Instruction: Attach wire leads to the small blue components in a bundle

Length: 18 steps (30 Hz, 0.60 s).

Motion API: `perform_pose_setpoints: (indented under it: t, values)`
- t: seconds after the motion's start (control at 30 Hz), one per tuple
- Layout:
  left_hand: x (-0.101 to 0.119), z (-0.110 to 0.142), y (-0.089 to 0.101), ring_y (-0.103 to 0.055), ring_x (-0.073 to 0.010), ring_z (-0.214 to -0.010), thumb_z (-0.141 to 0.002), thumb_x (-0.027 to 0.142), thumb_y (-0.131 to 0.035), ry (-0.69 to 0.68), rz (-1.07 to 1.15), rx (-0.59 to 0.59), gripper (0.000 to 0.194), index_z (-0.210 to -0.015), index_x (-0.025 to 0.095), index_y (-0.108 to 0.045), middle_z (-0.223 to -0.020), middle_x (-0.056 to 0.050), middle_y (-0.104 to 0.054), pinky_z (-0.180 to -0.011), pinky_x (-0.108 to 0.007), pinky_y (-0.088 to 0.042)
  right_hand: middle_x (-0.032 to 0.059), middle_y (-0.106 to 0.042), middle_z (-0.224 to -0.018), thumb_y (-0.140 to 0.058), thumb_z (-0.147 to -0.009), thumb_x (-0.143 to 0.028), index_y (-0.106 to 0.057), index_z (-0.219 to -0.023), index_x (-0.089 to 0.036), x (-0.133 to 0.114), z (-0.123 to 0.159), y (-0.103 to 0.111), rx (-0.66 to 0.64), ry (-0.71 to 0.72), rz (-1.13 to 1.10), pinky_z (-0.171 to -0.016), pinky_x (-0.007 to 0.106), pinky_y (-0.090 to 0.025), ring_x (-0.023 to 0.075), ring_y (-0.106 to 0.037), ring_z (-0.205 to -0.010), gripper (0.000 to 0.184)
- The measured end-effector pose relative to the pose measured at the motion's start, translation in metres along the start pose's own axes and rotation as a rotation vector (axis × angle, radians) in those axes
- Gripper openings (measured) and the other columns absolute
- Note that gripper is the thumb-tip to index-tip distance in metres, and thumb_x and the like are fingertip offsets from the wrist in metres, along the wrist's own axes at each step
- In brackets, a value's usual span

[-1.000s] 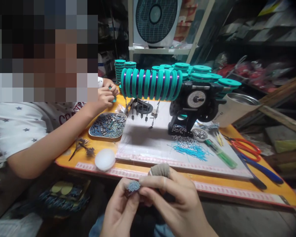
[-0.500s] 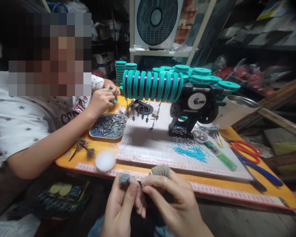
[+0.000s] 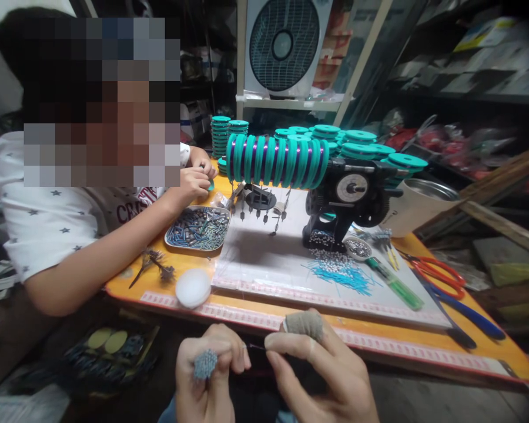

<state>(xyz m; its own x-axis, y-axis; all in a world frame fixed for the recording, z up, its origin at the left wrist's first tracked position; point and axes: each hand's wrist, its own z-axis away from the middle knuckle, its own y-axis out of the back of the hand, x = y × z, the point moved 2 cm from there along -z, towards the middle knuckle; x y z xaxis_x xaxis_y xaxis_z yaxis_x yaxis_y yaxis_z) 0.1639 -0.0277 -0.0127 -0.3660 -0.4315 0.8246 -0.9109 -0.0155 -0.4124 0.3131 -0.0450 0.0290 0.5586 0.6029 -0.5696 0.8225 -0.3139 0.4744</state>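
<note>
In front of the table edge, my left hand [image 3: 211,373] is closed around a bundle of thin grey-blue rods [image 3: 205,364], whose ends face the camera. A thin dark strand [image 3: 254,346] spans the short gap between that hand's fingertips and my right hand [image 3: 321,367]. The thumb and index finger of my right hand pinch the strand's other end; its exact kind is too small to make out. A grey-brown wrap covers one right finger. Beyond the hands, a black winding device [image 3: 350,188] carries a row of teal spools [image 3: 277,160] with dark purple line.
A co-worker's hands [image 3: 198,176] are at the left, behind a tray of small metal pieces [image 3: 198,228]. A white round lid [image 3: 193,288], blue sticks [image 3: 344,275], a green box [image 3: 397,285], red-handled scissors [image 3: 441,277] and blue-handled pliers [image 3: 471,314] lie on the table.
My hands have moved lower and apart, exposing the strand between them. My left hand has turned, bringing the bundle's ends toward the camera. The view has shifted slightly.
</note>
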Motion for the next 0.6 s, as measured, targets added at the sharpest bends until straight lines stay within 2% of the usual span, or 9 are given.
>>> perform_pose_setpoints:
  t: [0.1, 0.27, 0.4, 0.6]
  values:
    - [0.0001, -0.0003, 0.0026, -0.058, -0.0135, -0.057, -0.096, 0.028, -0.063, -0.051, -0.024, -0.025, 0.005, -0.093, 0.031, -0.066, -0.063, 0.005, -0.06, -0.057, -0.028, -0.049, 0.0021, -0.063, -0.08, -0.064, -0.084, -0.002, -0.066, -0.099, -0.02, -0.0016, 0.0003, 0.0017, 0.003, 0.005, 0.002, -0.063, 0.026, -0.053, 0.0145, -0.061, -0.072, 0.023]
    - [0.0008, 0.0003, 0.0018, -0.056, -0.0145, -0.055, -0.092, 0.031, -0.068, -0.066, -0.027, 0.046, 0.011, -0.082, 0.029, -0.066, -0.059, 0.005, -0.06, -0.055, -0.029, -0.047, 0.0024, -0.065, -0.081, -0.064, -0.084, -0.002, -0.067, -0.099, -0.021, -0.0037, -0.0003, 0.0034, -0.004, 0.001, -0.002, -0.061, 0.027, -0.054, 0.0151, -0.062, -0.071, 0.024]
    - [0.0031, 0.0026, -0.0014, -0.055, -0.0148, -0.053, -0.091, 0.03, -0.069, -0.135, -0.013, 0.088, 0.004, -0.089, 0.034, -0.069, -0.06, 0.005, -0.063, -0.054, -0.03, -0.047, 0.0021, -0.064, -0.08, -0.064, -0.083, 0.0, -0.066, -0.098, -0.02, -0.0044, -0.0008, 0.0045, -0.024, 0.027, -0.013, -0.06, 0.025, -0.054, 0.0142, -0.062, -0.07, 0.025]
    - [0.0031, 0.0016, -0.0029, -0.055, -0.0151, -0.052, -0.089, 0.028, -0.071, -0.162, 0.011, 0.054, 0.004, -0.09, 0.032, -0.073, -0.059, 0.003, -0.062, -0.052, -0.03, -0.047, 0.0015, -0.064, -0.081, -0.065, -0.083, 0.0, -0.066, -0.101, -0.021, -0.0053, -0.0004, 0.0055, -0.02, 0.026, -0.019, -0.061, 0.024, -0.054, 0.0136, -0.062, -0.071, 0.028]
